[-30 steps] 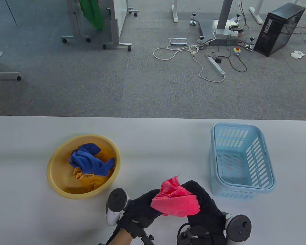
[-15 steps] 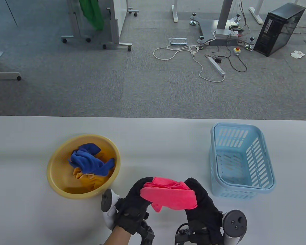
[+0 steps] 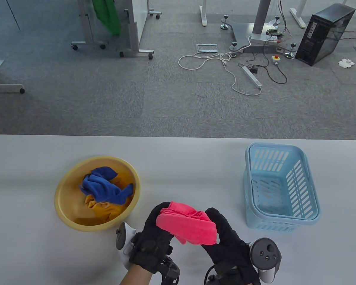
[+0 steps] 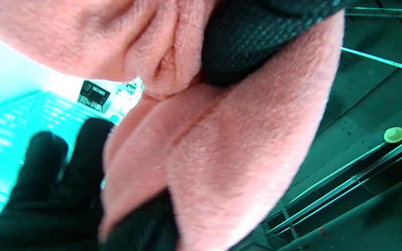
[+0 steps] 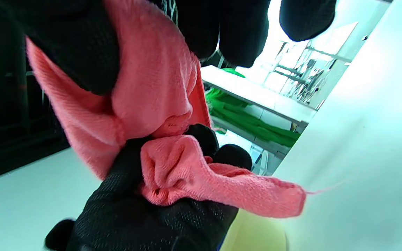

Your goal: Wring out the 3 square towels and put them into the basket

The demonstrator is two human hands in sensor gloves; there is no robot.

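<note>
Pink towel [image 3: 186, 227]: bottom centre, bunched between our gloves.
Grip: left hand [image 3: 154, 237] and right hand [image 3: 225, 240] both clench it.
Risk: loose tail may slip mid-twist.
Basket [image 3: 280, 187]: right, holds 0 towels.

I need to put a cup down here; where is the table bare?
Bare: the stretch between the yellow basin and the blue basket, and the far strip behind both. Crowded: the near edge, where both hands hold the pink towel.
</note>
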